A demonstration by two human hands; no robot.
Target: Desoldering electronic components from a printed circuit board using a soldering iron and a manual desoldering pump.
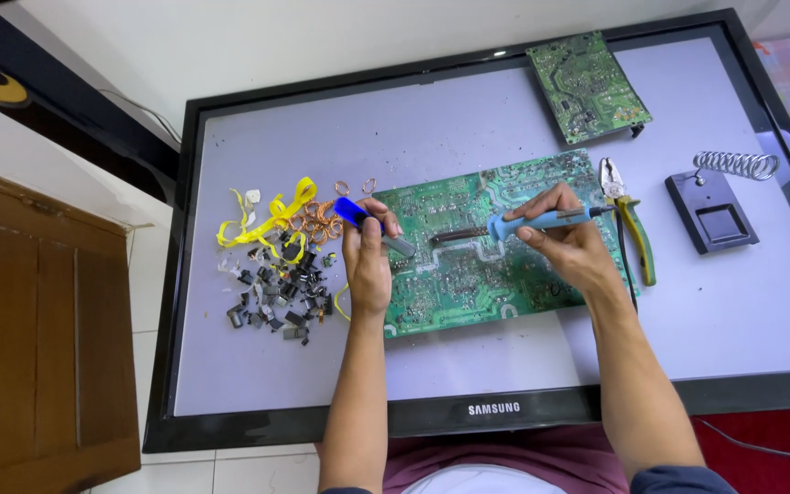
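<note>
A large green circuit board [496, 279] lies solder side up on a flat television screen [468, 128] that is laid on its back. My right hand [564, 240] grips a blue-handled soldering iron [528, 222], its dark tip pointing left onto the board's middle. My left hand [368, 261] holds a blue-and-grey desoldering pump [372, 225] at the board's left edge, its nozzle aimed toward the iron's tip.
A pile of small dark removed components [276, 293], copper wire coils [317, 220] and yellow tape strips [272, 215] lies left of the board. Green-handled pliers [631, 229] and a black iron stand with spring coil [715, 206] sit right. A second green board [587, 87] lies at the back.
</note>
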